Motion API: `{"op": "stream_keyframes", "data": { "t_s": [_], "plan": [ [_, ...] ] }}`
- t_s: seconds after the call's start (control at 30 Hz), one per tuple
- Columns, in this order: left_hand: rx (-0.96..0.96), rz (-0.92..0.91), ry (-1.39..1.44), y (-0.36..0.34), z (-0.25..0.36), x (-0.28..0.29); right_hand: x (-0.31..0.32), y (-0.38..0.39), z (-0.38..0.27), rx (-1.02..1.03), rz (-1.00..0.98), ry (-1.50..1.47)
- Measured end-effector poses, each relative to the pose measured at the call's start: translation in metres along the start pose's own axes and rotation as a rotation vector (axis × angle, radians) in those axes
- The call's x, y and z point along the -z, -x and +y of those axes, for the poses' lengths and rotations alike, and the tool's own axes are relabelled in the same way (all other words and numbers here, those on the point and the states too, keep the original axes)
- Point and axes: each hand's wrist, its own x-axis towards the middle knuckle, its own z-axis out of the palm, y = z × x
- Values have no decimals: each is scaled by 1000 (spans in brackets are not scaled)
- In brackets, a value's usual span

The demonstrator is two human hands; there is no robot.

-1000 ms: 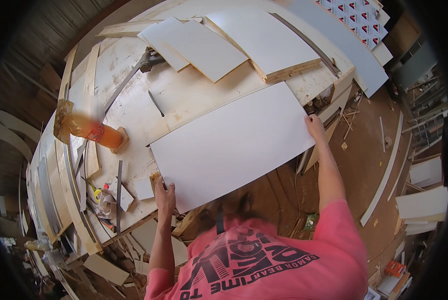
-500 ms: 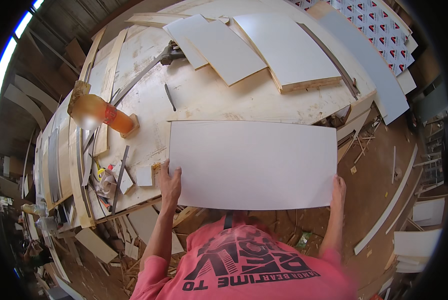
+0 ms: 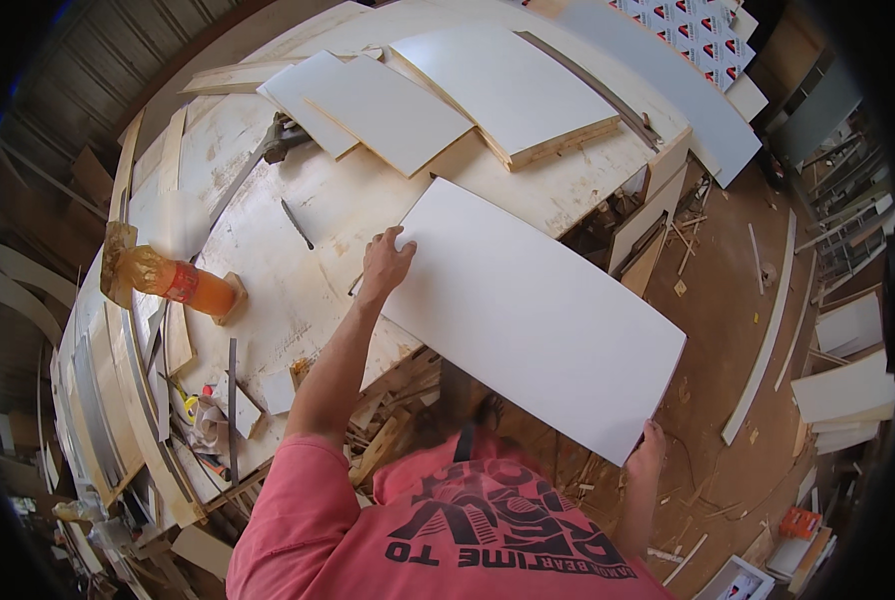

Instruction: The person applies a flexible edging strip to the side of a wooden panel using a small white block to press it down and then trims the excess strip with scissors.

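Observation:
A long white board (image 3: 533, 320) lies diagonally across the table's front edge, much of it out over the floor. My left hand (image 3: 389, 262) is closed on its upper left edge, fingers curled at the rim. My right hand (image 3: 646, 450) grips the near right corner, beyond the table. A thin dark blade-like tool (image 3: 298, 225) lies on the table to the left of the board. A bottle of orange liquid (image 3: 200, 289) lies tilted against wooden pieces further left.
The worktable (image 3: 588, 195) carries stacked white panels (image 3: 498, 90), a dark tool (image 3: 281, 138), strips (image 3: 233, 400) and a yellow tape measure (image 3: 190, 404). Offcuts (image 3: 768, 390) and long strips litter the brown floor (image 3: 718, 300) to the right. More boards (image 3: 838, 385) stand along the right side.
The board has turned clockwise, its right end swinging down toward me. My left hand has moved forward and up with it, my right hand down and back.

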Motion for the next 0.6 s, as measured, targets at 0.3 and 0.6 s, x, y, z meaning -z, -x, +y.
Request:
{"op": "stream_keyframes", "data": {
  "t_s": [0.3, 0.6],
  "plan": [
    [-344, 155, 243, 41, -24, 51, -108, 35, 96, -25, -109, 38],
    [-14, 450, 304, 227, -151, 165, -183, 58, 63, -264, -197, -20]
  ]
}}
